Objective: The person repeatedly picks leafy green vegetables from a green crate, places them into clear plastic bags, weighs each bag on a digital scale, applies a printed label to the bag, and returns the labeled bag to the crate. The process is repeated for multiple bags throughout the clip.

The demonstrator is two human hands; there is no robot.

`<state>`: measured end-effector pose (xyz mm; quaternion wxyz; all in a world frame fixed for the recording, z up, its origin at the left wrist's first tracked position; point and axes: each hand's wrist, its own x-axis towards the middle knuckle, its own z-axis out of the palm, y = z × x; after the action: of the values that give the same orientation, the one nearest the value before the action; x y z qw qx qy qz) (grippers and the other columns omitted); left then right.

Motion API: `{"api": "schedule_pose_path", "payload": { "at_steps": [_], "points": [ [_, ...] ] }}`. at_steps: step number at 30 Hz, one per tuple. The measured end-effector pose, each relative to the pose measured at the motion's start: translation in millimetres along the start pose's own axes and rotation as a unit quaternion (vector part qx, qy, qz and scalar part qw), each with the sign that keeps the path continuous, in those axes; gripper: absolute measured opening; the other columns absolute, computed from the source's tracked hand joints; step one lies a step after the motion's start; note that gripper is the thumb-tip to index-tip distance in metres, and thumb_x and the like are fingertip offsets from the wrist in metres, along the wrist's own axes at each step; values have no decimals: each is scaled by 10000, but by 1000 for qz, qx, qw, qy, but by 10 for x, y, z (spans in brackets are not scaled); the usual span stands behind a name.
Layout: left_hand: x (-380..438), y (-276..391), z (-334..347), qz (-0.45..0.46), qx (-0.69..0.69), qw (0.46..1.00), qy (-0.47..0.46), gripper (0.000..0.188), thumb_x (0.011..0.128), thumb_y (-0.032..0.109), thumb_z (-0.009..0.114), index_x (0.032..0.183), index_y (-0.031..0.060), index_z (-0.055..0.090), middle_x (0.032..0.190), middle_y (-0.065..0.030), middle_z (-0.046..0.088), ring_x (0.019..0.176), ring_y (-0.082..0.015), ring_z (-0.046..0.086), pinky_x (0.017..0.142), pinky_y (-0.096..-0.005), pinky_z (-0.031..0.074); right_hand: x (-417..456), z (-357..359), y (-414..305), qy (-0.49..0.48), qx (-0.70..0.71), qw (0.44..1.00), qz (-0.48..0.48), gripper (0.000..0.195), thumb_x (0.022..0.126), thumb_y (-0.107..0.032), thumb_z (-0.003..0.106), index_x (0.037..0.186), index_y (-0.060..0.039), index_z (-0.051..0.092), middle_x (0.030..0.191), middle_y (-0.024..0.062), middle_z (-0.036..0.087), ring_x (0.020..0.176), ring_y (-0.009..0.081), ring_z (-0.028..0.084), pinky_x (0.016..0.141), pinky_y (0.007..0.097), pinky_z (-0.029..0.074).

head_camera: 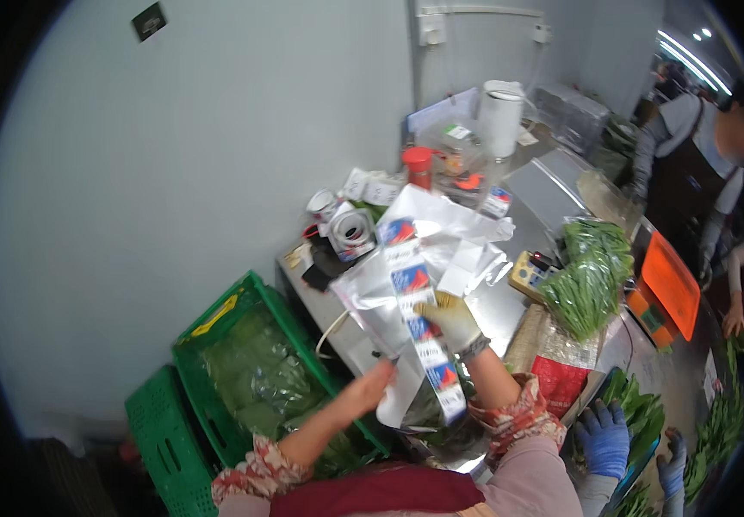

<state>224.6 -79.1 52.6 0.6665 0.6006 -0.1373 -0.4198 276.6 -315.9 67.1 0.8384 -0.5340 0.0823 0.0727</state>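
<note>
My right hand, in a whitish-yellow work glove, grips a strip of printed labels in blue, red and white. The strip hangs over a silvery plastic sheet or bag on the metal table. My bare left hand is blurred, low and left of the strip, beside a white sheet edge. Whether its fingers hold anything is unclear. Under the strip's lower end, a clear bag with dark green leaves is partly hidden by the labels.
Left of the table stands a green plastic crate with bagged greens. Label rolls lie at the wall side. Bagged leafy greens and an orange scale are at right. A co-worker's blue-gloved hands handle greens nearby.
</note>
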Motion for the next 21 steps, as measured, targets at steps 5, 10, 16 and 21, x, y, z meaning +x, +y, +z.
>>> {"api": "schedule_pose_path", "payload": {
  "at_steps": [5,10,16,21],
  "points": [
    [273,548,-361,141,-108,945,276,386,809,116,574,1157,15,442,1029,-48,558,887,-138,564,723,-280,472,-734,684,-34,-127,-274,946,121,225,813,-136,569,982,11,582,785,39,620,643,78,559,584,227,475],
    [319,773,-879,102,-214,920,311,164,814,66,512,942,-28,554,874,-114,609,782,-198,610,687,-315,493,-913,640,303,-154,-170,956,182,215,810,-104,594,996,2,579,817,21,612,700,69,555,626,210,464],
    [558,856,-668,50,-244,922,296,208,850,143,482,959,-13,565,923,-124,610,816,-224,608,715,-350,494,-657,830,311,-117,-28,984,135,210,793,-80,612,985,0,587,831,20,619,699,68,555,636,213,462],
    [761,1045,-1457,111,-353,881,295,277,876,232,484,1000,-11,534,899,-120,607,802,-238,606,711,-396,511,-729,853,280,-116,-88,982,124,177,791,-75,617,952,-3,604,824,22,624,699,63,551,629,207,459]
  ]
}}
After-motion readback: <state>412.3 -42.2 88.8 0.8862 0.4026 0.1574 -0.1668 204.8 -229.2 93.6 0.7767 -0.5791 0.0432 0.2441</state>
